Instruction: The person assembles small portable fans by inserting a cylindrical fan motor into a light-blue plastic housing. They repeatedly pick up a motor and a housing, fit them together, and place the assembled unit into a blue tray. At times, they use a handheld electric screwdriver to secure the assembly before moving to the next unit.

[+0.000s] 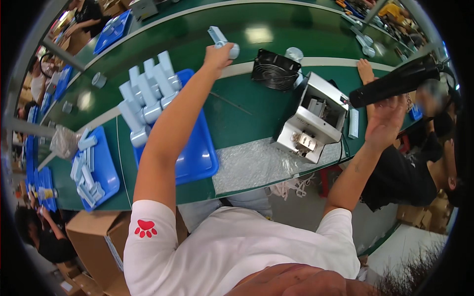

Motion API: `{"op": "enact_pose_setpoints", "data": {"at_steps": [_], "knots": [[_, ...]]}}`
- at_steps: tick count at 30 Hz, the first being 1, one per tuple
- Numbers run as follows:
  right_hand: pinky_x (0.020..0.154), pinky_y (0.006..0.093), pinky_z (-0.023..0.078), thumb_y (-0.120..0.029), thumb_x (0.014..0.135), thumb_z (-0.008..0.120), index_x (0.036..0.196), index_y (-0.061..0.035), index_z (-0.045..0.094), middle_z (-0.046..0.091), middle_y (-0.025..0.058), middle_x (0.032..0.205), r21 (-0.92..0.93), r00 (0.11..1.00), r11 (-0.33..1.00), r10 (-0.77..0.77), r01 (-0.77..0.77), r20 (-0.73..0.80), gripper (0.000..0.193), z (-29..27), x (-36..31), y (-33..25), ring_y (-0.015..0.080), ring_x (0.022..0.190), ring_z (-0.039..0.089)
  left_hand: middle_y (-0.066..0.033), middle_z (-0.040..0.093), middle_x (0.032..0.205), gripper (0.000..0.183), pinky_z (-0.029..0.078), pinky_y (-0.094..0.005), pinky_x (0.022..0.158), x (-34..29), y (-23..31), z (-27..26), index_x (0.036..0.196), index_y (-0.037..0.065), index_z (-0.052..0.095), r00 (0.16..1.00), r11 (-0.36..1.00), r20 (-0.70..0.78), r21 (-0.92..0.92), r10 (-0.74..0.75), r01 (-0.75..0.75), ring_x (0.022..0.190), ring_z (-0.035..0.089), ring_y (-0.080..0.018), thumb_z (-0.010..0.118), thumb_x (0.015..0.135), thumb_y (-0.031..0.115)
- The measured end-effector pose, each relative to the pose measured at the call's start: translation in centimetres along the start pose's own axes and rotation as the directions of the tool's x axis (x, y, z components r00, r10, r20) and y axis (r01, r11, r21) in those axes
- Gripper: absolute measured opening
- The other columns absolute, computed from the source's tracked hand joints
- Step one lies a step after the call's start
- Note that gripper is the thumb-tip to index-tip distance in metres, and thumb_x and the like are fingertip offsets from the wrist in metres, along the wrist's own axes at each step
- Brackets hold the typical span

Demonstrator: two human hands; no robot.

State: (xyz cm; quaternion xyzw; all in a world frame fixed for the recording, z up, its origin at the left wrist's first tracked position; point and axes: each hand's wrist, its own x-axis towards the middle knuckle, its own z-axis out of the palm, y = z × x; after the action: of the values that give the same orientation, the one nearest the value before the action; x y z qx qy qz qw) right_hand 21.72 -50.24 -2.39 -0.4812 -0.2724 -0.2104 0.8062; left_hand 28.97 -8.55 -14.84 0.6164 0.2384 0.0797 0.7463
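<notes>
My left hand [217,57] is closed around a light blue plastic housing [216,35] with a long body and round end, held over the far side of the green bench. Below that arm, several similar light blue housings [150,89] stand in rows on a blue tray [195,163]. My right hand [386,121] is raised at the right with the palm showing. A black cylinder [395,81] overlaps its fingertips, so I cannot see whether the fingers grip it. Nearest to this hand is a small light blue strip [353,123] beside an open metal machine [316,116].
A black fan [274,71] stands behind the machine. Bubble wrap [256,158] covers the near bench edge. Another blue tray [111,167] holds light blue parts at left, beside a plastic bag [64,141]. A co-worker's hand [365,70] rests on the bench at right.
</notes>
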Motion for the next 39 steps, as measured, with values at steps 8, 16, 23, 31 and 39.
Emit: {"op": "enact_pose_setpoints", "data": {"at_steps": [8,16,23,31,39], "knots": [[0.075,0.0275,0.055,-0.033,0.098,0.065,0.135,-0.0102,0.059,0.070,0.0075,0.103,-0.676,0.796,0.612,0.602,-0.410,0.062,0.044,-7.5,7.6,14.8,0.0132,0.086,0.067,-0.0191,0.062,0.125,0.077,0.054,-0.0364,0.090,1.8,-0.4,1.3,0.136,-0.002,0.049,0.981,0.841,0.018,0.511,0.194,-0.176,0.111,0.064,-0.0263,0.080,0.083,0.044],[0.080,0.0325,0.055,-0.044,0.085,0.079,0.137,-0.0054,0.057,0.067,0.0119,0.110,-0.894,0.482,0.447,0.777,0.028,0.404,0.068,-1.5,9.0,25.2,0.0195,0.096,0.067,-0.0185,0.064,0.123,0.075,0.051,-0.0362,0.090,2.0,-1.0,-0.6,0.132,-0.001,0.056,0.977,0.851,-0.023,0.497,0.210,-0.171,0.108,0.064,-0.0262,0.075,0.084,0.053],[0.088,0.0359,0.057,-0.032,0.101,0.056,0.128,0.0000,0.061,0.068,0.0115,0.111,-0.579,0.708,0.632,0.694,-0.516,0.127,0.043,-7.1,11.2,20.7,0.0210,0.098,0.068,-0.0146,0.066,0.114,0.066,0.052,-0.0369,0.089,3.1,0.3,-0.9,0.130,0.002,0.058,0.996,0.968,-0.053,0.242,0.077,-0.062,0.102,0.065,-0.0231,0.064,0.091,0.055],[0.086,0.0401,0.059,-0.026,0.103,0.040,0.146,0.0042,0.040,0.044,0.0375,0.142,0.524,0.761,0.556,0.537,-0.645,0.365,0.053,-12.5,11.8,14.9,0.0281,0.092,0.065,-0.0151,0.057,0.128,0.065,0.055,-0.0388,0.089,1.3,1.7,-1.1,0.138,0.008,0.048,0.996,0.992,0.062,-0.106,-0.068,0.074,0.101,0.067,-0.0305,0.062,0.095,0.054],[0.058,0.0261,0.050,-0.028,0.105,0.038,0.146,0.0052,0.038,0.042,0.0366,0.144,0.441,0.655,0.497,0.666,-0.747,0.359,0.053,-9.8,10.2,14.9,0.0125,0.066,0.052,-0.0168,0.059,0.123,0.068,0.057,-0.0374,0.084,1.3,1.0,-0.9,0.137,0.003,0.048,0.987,0.992,0.131,-0.070,-0.092,0.102,0.098,0.070,-0.0311,0.061,0.095,0.055]]}}
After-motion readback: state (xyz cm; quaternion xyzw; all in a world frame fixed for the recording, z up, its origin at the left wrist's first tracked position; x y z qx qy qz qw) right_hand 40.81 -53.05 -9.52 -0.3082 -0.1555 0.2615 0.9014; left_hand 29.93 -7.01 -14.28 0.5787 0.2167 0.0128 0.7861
